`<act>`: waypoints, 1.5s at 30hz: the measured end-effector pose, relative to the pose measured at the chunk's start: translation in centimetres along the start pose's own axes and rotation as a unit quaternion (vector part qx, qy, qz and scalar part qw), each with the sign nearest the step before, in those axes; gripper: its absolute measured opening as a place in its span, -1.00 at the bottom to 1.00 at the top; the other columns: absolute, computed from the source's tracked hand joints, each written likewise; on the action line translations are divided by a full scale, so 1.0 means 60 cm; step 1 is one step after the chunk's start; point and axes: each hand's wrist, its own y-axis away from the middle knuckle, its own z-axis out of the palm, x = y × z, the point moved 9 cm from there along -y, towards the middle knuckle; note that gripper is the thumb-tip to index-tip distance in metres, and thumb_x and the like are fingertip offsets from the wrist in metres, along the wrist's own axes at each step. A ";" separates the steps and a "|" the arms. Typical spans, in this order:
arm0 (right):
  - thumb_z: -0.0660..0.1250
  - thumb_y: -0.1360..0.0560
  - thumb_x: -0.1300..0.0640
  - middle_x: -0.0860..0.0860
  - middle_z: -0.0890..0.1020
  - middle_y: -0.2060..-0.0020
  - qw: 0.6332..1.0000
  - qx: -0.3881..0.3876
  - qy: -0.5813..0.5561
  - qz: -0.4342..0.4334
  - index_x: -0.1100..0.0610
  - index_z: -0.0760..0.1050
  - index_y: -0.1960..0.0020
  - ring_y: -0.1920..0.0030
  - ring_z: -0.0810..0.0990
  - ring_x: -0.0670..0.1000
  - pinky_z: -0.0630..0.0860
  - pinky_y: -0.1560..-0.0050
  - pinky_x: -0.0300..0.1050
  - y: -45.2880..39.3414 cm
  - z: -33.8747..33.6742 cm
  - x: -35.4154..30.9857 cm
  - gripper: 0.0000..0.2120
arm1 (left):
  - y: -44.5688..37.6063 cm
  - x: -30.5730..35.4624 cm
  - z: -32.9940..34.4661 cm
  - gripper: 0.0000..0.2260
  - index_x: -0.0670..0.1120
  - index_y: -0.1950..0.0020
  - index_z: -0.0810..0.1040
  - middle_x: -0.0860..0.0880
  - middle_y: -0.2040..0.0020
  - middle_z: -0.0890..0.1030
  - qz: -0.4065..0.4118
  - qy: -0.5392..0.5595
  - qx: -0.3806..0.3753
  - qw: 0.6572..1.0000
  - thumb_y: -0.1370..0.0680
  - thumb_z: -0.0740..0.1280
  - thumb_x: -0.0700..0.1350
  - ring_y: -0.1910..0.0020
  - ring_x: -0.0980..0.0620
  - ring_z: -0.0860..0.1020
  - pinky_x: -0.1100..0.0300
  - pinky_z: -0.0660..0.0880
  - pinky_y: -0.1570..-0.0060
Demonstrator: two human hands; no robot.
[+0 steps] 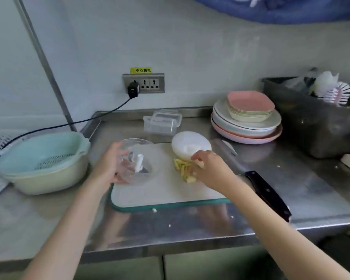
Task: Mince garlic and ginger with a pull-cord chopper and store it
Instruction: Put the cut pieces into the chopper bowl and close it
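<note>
The clear chopper bowl (pixel 138 156) with its white blade shaft (pixel 139 163) stands tilted on the left of the white cutting board (pixel 160 190). My left hand (pixel 109 164) grips the bowl's left wall. The white chopper lid (pixel 190 145) lies on the board's far edge. Yellow ginger strips (pixel 182 167) sit in a pile in front of the lid. My right hand (pixel 209 168) reaches down onto that pile with curled fingers; whether it holds pieces is hidden. A clear storage box (pixel 163 123) with a clip lid stands behind the board.
A black-handled knife (pixel 265 190) lies right of the board, blade toward the back. A stack of plates (pixel 247 118) is at the back right, beside a dark metal tub (pixel 311 118). A green colander basin (pixel 42 160) is at left. A black cable (pixel 69 124) runs from the socket.
</note>
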 end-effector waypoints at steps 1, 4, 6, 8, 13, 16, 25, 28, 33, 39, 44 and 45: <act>0.19 -0.57 0.13 0.12 0.48 -0.24 1.000 0.004 0.009 -0.007 0.11 0.43 -0.31 -0.14 0.51 0.13 0.39 0.02 -0.14 -0.011 -0.004 -0.001 -0.68 | -0.009 0.001 -0.006 -0.68 -0.09 0.05 0.52 -0.05 0.22 0.52 0.007 -0.014 0.007 1.000 -0.64 0.07 0.06 0.40 -0.04 0.54 0.15 0.43 0.36; 0.08 -0.62 0.18 0.09 0.46 -0.32 0.998 -0.013 0.054 -0.007 0.07 0.34 -0.42 -0.22 0.49 0.10 0.36 -0.07 -0.17 -0.043 -0.018 0.002 -0.63 | -0.035 0.006 -0.023 -0.74 -0.09 0.18 0.49 -0.04 0.20 0.54 0.040 -0.068 0.024 0.997 -0.64 0.11 -0.11 0.37 0.03 0.54 0.36 0.41 0.57; 0.06 -0.63 0.17 0.10 0.50 -0.29 0.997 -0.017 0.072 0.001 0.06 0.35 -0.41 -0.23 0.48 0.10 0.37 -0.14 -0.16 -0.058 -0.036 0.016 -0.63 | -0.045 0.010 -0.028 -0.79 -0.08 0.22 0.51 -0.09 0.16 0.56 0.073 -0.146 0.021 0.986 -0.59 0.19 -0.17 0.14 -0.09 0.54 0.24 0.53 0.30; 0.08 -0.61 0.10 0.11 0.53 -0.24 0.996 -0.020 0.083 0.028 0.07 0.40 -0.35 -0.17 0.52 0.15 0.45 -0.14 -0.05 -0.054 -0.059 0.049 -0.66 | -0.029 0.033 -0.029 -0.80 -0.11 -0.02 0.62 -0.13 -0.05 0.63 0.147 -0.272 0.046 0.950 -0.56 0.20 -0.13 -0.13 -0.14 0.55 0.05 0.47 -0.11; 0.21 -0.52 -0.22 0.21 0.40 -0.25 0.954 -0.070 0.205 0.208 0.13 0.28 -0.33 -0.26 0.37 0.30 0.39 -0.24 0.12 0.046 -0.087 0.171 -0.45 | 0.116 0.111 0.081 -0.69 -0.14 -0.31 0.54 -0.09 -0.22 0.61 0.425 -0.264 0.096 0.860 -0.60 0.20 -0.26 -0.21 -0.05 0.55 0.18 0.37 -0.20; 0.26 -0.52 -0.05 0.24 0.45 -0.16 0.968 -0.057 0.156 0.189 0.21 0.35 -0.23 -0.17 0.45 0.28 0.46 -0.15 0.09 0.061 -0.065 0.184 -0.59 | 0.131 0.052 0.228 -0.69 -0.13 -0.33 0.50 -0.10 -0.25 0.57 0.419 -0.328 -0.067 0.844 -0.60 0.19 -0.22 -0.23 -0.07 0.50 0.09 0.40 -0.21; 0.30 -0.50 0.08 0.08 0.42 0.13 0.975 0.017 0.082 0.205 0.19 0.33 -0.10 0.13 0.50 0.19 0.42 0.18 -0.09 0.140 -0.109 0.169 -0.73 | 0.028 -0.034 0.281 -0.59 -0.29 -0.46 0.24 -0.27 -0.50 0.23 0.316 -0.477 -0.024 0.820 -0.68 0.01 -0.09 -0.53 -0.22 0.07 -0.01 -0.04 -0.51; 0.28 -0.51 0.07 0.05 0.41 0.16 0.979 0.023 0.034 0.201 0.13 0.25 -0.06 0.21 0.49 0.15 0.41 0.22 -0.11 0.167 -0.107 0.134 -0.75 | 0.020 -0.029 0.278 -0.56 -0.23 -0.48 0.24 -0.24 -0.50 0.23 0.295 -0.506 -0.005 0.811 -0.68 -0.05 -0.02 -0.53 -0.21 0.07 -0.05 -0.03 -0.50; 0.25 -0.53 0.08 0.10 0.51 0.06 0.981 0.019 -0.019 0.191 0.09 0.18 -0.02 0.19 0.58 0.14 0.55 0.32 -0.03 0.183 -0.064 0.097 -0.76 | 0.014 -0.028 0.279 -0.65 -0.22 -0.23 0.45 -0.21 -0.31 0.47 0.296 -0.451 -0.020 0.842 -0.68 -0.01 -0.05 -0.37 -0.20 0.33 -0.01 0.20 -0.36; 0.21 -0.53 0.13 0.10 0.54 0.19 0.986 0.011 -0.076 0.146 0.10 0.17 0.06 0.24 0.58 0.17 0.54 0.29 0.00 0.166 -0.023 0.041 -0.81 | 0.054 -0.021 0.284 -0.64 -0.21 -0.38 0.41 -0.15 -0.35 0.46 0.325 -0.361 -0.091 0.870 -0.68 0.05 -0.06 -0.35 -0.10 0.37 0.13 0.25 -0.32; 0.23 -0.51 0.20 0.11 0.55 0.26 0.971 0.017 -0.188 0.145 0.12 0.20 0.04 0.39 0.54 0.10 0.54 0.37 -0.01 0.161 0.000 0.025 -0.82 | 0.056 -0.027 0.294 -0.55 -0.16 -0.50 0.24 -0.12 -0.46 0.30 0.350 -0.418 -0.093 0.833 -0.65 0.14 -0.01 -0.43 -0.07 0.24 0.11 0.18 -0.38; 0.24 -0.51 0.20 0.11 0.55 0.29 0.968 0.023 -0.202 0.149 0.13 0.21 0.02 0.41 0.52 0.08 0.53 0.39 -0.02 0.163 -0.001 0.027 -0.82 | 0.058 -0.024 0.294 -0.56 -0.16 -0.50 0.25 -0.11 -0.46 0.29 0.360 -0.409 -0.090 0.834 -0.65 0.14 -0.02 -0.42 -0.07 0.24 0.12 0.18 -0.37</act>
